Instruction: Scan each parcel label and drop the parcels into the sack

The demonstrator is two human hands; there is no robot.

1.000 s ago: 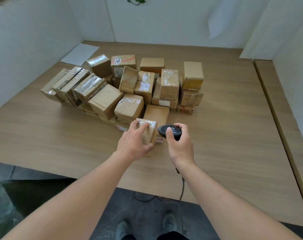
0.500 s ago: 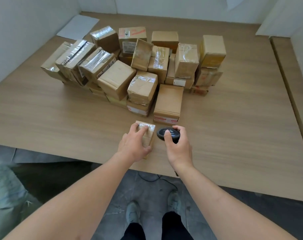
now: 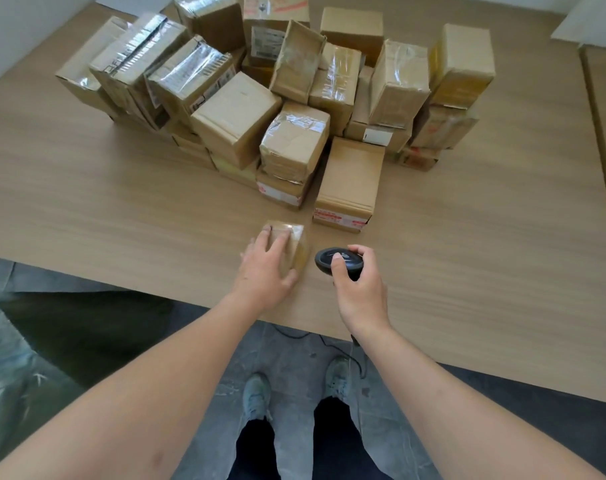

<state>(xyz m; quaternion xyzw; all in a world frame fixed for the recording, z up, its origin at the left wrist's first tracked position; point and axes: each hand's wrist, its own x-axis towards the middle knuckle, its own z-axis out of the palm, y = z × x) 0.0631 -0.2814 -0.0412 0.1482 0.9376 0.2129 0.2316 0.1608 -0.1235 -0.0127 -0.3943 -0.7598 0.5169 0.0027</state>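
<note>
Left hand: the left hand (image 3: pixel 265 271) lay over a small parcel (image 3: pixel 294 242) near the table's front edge, fingers draped on its taped top and thumb against its near side – a loose grip, looked like.

Right hand: the right hand (image 3: pixel 358 289) was wrapped round a black scanner (image 3: pixel 336 260) just beside the parcel, its cord trailing off the table (image 3: pixel 121 209).

Handling: small stiff cardboard, probably light enough for one hand. The glossy tape looked slick, so I'd grab the bare cardboard sides rather than the top.

Label: couldn't spot one on the faces showing – maybe hidden under the hand.

Pile: the rest of the parcels (image 3: pixel 277 98) sat heaped further back on the table, several leaning on each other.

Sack: something pale and blurry at the lower left (image 3: pixel 3 368) could've been the sack, hard to tell, contents not visible.
</note>
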